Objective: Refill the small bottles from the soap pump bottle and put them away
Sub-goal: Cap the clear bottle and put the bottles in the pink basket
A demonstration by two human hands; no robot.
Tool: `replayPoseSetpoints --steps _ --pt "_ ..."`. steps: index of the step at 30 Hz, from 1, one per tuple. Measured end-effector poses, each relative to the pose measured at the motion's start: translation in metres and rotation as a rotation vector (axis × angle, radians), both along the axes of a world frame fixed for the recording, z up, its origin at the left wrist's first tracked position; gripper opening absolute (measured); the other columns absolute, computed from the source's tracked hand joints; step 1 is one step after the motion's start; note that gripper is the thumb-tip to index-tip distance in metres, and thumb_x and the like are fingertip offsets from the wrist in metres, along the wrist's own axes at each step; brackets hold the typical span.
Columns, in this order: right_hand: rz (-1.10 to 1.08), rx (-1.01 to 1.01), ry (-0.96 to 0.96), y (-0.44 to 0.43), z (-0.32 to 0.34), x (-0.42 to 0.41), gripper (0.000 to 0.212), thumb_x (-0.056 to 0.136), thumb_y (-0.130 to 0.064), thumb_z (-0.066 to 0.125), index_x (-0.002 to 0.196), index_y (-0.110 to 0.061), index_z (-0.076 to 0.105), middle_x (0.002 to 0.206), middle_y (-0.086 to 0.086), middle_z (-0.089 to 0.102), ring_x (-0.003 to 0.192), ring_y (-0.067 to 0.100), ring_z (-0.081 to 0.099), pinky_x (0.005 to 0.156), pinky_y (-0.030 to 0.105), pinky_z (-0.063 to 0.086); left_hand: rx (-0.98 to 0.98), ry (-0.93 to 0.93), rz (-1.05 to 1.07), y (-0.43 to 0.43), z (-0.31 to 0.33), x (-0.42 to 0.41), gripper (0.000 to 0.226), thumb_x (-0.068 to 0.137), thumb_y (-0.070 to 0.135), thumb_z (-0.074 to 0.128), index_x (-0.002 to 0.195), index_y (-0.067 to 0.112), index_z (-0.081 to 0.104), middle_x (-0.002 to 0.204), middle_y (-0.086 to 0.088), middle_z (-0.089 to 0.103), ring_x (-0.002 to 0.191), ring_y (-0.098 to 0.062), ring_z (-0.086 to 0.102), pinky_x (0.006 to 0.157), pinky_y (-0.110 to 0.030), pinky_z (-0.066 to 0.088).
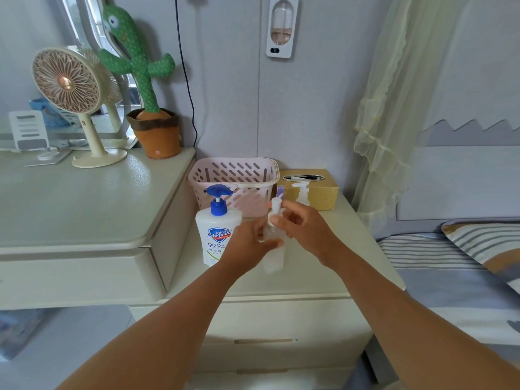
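A white soap pump bottle with a blue pump head stands on the nightstand. Just right of it my left hand grips the body of a small clear bottle, held upright above the nightstand top. My right hand pinches that bottle's white pump cap at the neck. Another small bottle with a white pump top and a small purple-capped one stand behind, in front of the tissue box.
A pink slotted basket sits at the back of the nightstand, a gold tissue box to its right. A higher dresser on the left carries a fan and a cactus toy. A bed with a striped pillow lies at right.
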State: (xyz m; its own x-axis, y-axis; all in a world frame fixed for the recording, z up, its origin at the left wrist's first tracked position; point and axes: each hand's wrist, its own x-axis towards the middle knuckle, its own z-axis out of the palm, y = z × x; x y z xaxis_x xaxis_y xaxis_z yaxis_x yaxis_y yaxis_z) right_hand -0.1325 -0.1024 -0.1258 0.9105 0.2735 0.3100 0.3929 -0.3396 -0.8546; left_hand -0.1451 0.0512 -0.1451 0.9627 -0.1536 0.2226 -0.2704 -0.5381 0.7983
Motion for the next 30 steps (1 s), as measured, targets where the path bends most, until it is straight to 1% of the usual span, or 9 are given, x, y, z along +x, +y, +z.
replayPoseSetpoints --steps 2,6,8,14,18,20,24,28,30 --pt "-0.049 -0.007 -0.015 0.001 -0.0015 0.0011 0.01 0.083 -0.034 0.07 0.085 -0.029 0.061 0.068 0.008 0.049 0.062 0.012 0.044 0.064 0.031 0.041 -0.003 0.002 -0.001 -0.0004 -0.0004 0.0001 0.032 0.08 0.024 0.074 0.111 0.022 0.065 0.095 0.01 0.065 0.088 -0.006 0.059 0.073 -0.008 0.043" --pt "-0.153 -0.046 -0.007 0.0058 -0.0029 0.003 0.046 0.071 -0.046 0.077 0.096 -0.011 0.058 0.076 0.012 0.058 0.064 0.022 0.048 0.063 0.037 0.046 0.019 0.02 0.025 -0.0027 -0.0026 0.0003 0.037 0.081 0.028 0.073 0.114 0.018 0.063 0.103 0.002 0.067 0.093 -0.013 0.059 0.079 -0.024 0.048" --pt "-0.084 -0.009 0.016 0.0021 -0.0023 0.0015 0.04 0.075 -0.043 0.074 0.102 -0.015 0.062 0.081 0.015 0.059 0.069 0.027 0.05 0.067 0.037 0.047 0.005 0.024 0.025 -0.0018 -0.0015 0.0004 0.034 0.081 0.027 0.073 0.113 0.019 0.064 0.102 0.003 0.066 0.093 -0.013 0.059 0.081 -0.023 0.047" --pt "-0.132 0.015 0.032 0.0066 -0.0055 0.0027 0.035 0.072 -0.037 0.079 0.089 -0.016 0.058 0.068 0.001 0.049 0.06 0.009 0.043 0.061 0.027 0.039 -0.006 0.031 0.023 -0.002 -0.0039 0.0013 0.033 0.08 0.029 0.074 0.11 0.018 0.066 0.102 0.002 0.068 0.095 -0.013 0.061 0.083 -0.026 0.05" --pt "-0.03 0.029 0.022 0.0035 -0.004 0.0012 0.028 0.079 -0.037 0.073 0.101 -0.023 0.062 0.073 0.01 0.052 0.064 0.009 0.046 0.065 0.026 0.041 -0.015 0.013 0.017 0.0014 -0.0028 0.0017 0.034 0.079 0.028 0.075 0.111 0.02 0.066 0.101 0.005 0.068 0.093 -0.011 0.062 0.086 -0.027 0.051" --pt "-0.027 0.015 0.009 0.0035 -0.004 0.001 0.023 0.082 -0.032 0.071 0.098 -0.019 0.064 0.067 0.0 0.049 0.061 0.005 0.043 0.062 0.023 0.038 -0.008 0.009 0.019 0.0025 -0.002 0.0016 0.033 0.079 0.027 0.075 0.111 0.021 0.066 0.1 0.005 0.068 0.093 -0.012 0.061 0.085 -0.026 0.05" --pt "-0.103 0.004 0.002 0.0072 -0.0047 0.0038 0.033 0.074 -0.038 0.078 0.091 -0.017 0.06 0.065 -0.001 0.046 0.058 0.007 0.04 0.059 0.025 0.037 -0.001 0.03 0.023 0.0003 -0.0033 0.0004 0.035 0.08 0.029 0.074 0.112 0.019 0.065 0.102 0.003 0.067 0.094 -0.013 0.061 0.084 -0.027 0.05" --pt "0.028 0.007 -0.005 0.0029 -0.0002 0.0002 0.015 0.084 -0.032 0.069 0.098 -0.036 0.066 0.069 0.007 0.046 0.063 0.011 0.042 0.063 0.023 0.038 -0.015 -0.003 0.013 0.0027 -0.0008 -0.0002 0.033 0.079 0.025 0.075 0.11 0.022 0.066 0.098 0.005 0.067 0.091 -0.012 0.061 0.083 -0.023 0.049" --pt "-0.002 -0.007 -0.016 0.0033 -0.0009 0.0015 0.011 0.082 -0.032 0.071 0.092 -0.032 0.065 0.065 0.001 0.045 0.061 0.009 0.041 0.062 0.024 0.037 -0.006 -0.002 0.018 0.0026 -0.0016 -0.0004 0.032 0.079 0.026 0.075 0.11 0.023 0.065 0.098 0.004 0.067 0.091 -0.012 0.06 0.081 -0.024 0.048"
